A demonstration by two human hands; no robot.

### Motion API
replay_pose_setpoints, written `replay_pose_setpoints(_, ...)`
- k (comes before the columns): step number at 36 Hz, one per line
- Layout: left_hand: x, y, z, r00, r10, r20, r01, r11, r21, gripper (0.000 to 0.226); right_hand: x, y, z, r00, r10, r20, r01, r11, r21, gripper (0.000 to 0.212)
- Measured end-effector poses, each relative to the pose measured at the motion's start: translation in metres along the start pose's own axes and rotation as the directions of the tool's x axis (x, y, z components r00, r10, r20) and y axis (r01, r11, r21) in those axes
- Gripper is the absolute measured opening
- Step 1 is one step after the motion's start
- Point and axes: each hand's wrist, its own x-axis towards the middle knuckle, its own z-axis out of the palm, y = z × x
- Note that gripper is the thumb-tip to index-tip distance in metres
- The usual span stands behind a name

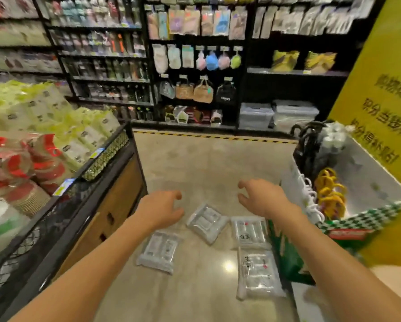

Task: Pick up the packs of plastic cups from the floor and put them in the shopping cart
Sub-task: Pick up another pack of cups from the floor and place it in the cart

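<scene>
Several clear packs of plastic cups lie flat on the beige floor in front of me: one at the left (158,254), one tilted in the middle (207,221), one to the right (249,232) and one nearest me (258,274). My left hand (161,210) hovers above the left and middle packs, fingers loosely curled, holding nothing. My right hand (262,197) hovers above the right packs, fingers spread and bent, empty. No shopping cart can be made out for certain.
A black wire display bin (106,163) with packaged goods stands at my left. On the right is a white box with green checkered trim (366,212) holding yellow and white items, beside a yellow sign (390,94). Shelving lines the back behind a striped floor line.
</scene>
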Motion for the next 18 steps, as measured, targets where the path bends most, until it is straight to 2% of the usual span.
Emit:
replay_pose_setpoints(6,0.07,0.03,0.016,0.978,0.182,0.097,-0.174,0.981,-0.082,0.05,0.008,0.032,0.015,0.976,0.216,-0.001,-0.215,0.975,0.059,0.04)
replay_pose_setpoints(13,0.141,0.071,0.037,0.92,0.364,0.142,-0.351,0.93,-0.11,0.05,0.005,0.072,0.029,0.922,0.386,-0.04,-0.38,0.918,0.108,0.035)
replay_pose_setpoints(18,0.184,0.106,0.059,0.872,0.461,0.163,-0.444,0.887,-0.129,0.045,0.013,0.109,0.051,0.881,0.473,-0.014,-0.466,0.873,0.142,0.034)
